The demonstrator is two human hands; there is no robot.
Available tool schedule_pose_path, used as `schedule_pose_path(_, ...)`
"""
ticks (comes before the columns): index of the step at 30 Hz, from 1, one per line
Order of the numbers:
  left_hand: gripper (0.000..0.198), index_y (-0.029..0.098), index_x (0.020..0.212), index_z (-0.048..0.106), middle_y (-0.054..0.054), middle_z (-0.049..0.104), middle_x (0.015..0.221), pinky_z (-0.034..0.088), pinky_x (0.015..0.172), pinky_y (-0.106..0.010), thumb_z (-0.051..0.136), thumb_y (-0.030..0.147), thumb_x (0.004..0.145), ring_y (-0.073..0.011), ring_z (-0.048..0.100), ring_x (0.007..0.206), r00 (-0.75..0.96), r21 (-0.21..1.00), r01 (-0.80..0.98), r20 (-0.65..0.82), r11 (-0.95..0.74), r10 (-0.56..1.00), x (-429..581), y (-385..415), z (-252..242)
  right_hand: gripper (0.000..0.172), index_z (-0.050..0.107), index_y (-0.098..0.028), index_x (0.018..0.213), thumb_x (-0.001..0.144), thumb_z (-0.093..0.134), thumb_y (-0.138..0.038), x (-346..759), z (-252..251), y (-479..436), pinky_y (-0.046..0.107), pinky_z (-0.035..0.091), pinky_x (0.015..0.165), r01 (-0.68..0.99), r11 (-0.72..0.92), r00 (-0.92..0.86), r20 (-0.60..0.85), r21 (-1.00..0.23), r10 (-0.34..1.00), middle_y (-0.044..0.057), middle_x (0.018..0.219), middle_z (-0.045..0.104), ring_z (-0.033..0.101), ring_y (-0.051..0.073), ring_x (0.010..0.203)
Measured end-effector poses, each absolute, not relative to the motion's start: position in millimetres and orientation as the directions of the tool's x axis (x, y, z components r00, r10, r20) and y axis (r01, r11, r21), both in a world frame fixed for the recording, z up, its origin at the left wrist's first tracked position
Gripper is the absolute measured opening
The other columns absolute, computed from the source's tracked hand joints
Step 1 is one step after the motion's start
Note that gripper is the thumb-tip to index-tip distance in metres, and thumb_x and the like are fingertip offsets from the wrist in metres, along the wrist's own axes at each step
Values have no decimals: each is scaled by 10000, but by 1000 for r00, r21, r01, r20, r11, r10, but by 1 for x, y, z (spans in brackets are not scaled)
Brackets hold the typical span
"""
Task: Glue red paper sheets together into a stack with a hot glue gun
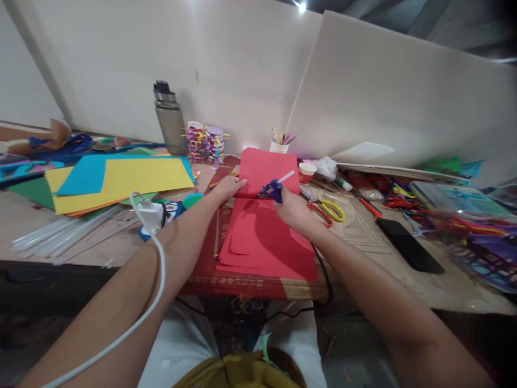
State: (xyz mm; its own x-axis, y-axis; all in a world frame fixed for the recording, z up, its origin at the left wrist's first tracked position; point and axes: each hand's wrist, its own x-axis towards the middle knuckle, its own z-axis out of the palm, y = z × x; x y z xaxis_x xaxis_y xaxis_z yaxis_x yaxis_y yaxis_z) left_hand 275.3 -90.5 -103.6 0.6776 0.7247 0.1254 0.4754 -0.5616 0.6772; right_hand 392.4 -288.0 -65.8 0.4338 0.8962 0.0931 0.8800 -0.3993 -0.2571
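My right hand (291, 209) is wrapped round a small blue glue gun (274, 189), with a white glue stick (287, 176) jutting from its back. Its nozzle lies low at the fold of a red paper sheet (268, 164) whose far half stands tilted up. At that sheet's left edge, my left hand (229, 188) grips the paper between thumb and fingers. More red sheets (269, 264) lie stacked beneath, nearer to me. A black cord (324, 269) comes out from under my right arm and hangs over the table's front edge.
Scissors (332, 210), a black phone (410, 245) and a plastic case (448, 198) lie to the right. A paper cup (307, 172) stands behind. Leftward are coloured sheets (149, 178), clear sticks (64, 237), a bottle (168, 121) and a white charger (152, 213), its cable crossing my left arm.
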Motion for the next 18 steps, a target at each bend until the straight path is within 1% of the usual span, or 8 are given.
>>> schedule_pose_path(2, 394, 166, 605, 571, -51, 627, 655, 365, 607, -255, 435, 497, 772, -176, 535, 645, 679, 672, 480, 122, -564, 724, 275, -91, -103, 282, 516, -146, 1115, 847, 500, -232, 389, -65, -288, 298, 430, 672, 887, -379, 414, 91, -263, 906, 154, 992, 684, 654, 284, 904)
schedule_pose_path(5, 402, 156, 630, 596, -70, 649, 689, 377, 617, -259, 420, 481, 787, -185, 559, 670, 684, 650, 493, 121, -579, 719, 274, -93, -102, 280, 512, -132, 1119, 854, 476, -213, 399, -66, -296, 297, 422, 688, 897, -371, 405, 114, -240, 907, 161, 1022, 676, 648, 280, 918)
schedule_pose_path(8, 418, 143, 661, 625, -74, 662, 709, 390, 628, -260, 412, 473, 805, -187, 577, 685, 695, 653, 474, 134, -590, 707, 273, -95, -101, 301, 500, -125, 1139, 846, 467, -183, 420, -66, -311, 294, 415, 698, 885, -415, 443, 112, -209, 889, 161, 1050, 669, 638, 272, 939)
schedule_pose_path(12, 407, 143, 624, 607, -63, 640, 659, 380, 593, -262, 432, 461, 807, -176, 553, 631, 680, 639, 493, 141, -591, 719, 273, -95, -100, 278, 517, -140, 1120, 863, 471, -235, 437, -63, -328, 299, 413, 675, 838, -509, 534, 102, -195, 839, 174, 1060, 664, 632, 286, 947)
schedule_pose_path(14, 386, 147, 603, 590, -59, 626, 643, 373, 590, -261, 444, 443, 803, -170, 538, 615, 677, 630, 503, 139, -592, 723, 274, -95, -99, 266, 521, -143, 1106, 865, 475, -244, 436, -62, -328, 301, 415, 682, 843, -497, 524, 107, -206, 845, 175, 1065, 662, 629, 291, 960)
schedule_pose_path(18, 365, 158, 584, 568, -56, 612, 645, 362, 593, -262, 448, 430, 796, -168, 529, 616, 669, 635, 511, 129, -580, 732, 275, -96, -98, 274, 505, -130, 1115, 852, 486, -200, 418, -63, -311, 295, 420, 707, 875, -435, 462, 100, -213, 881, 169, 1049, 668, 635, 277, 956)
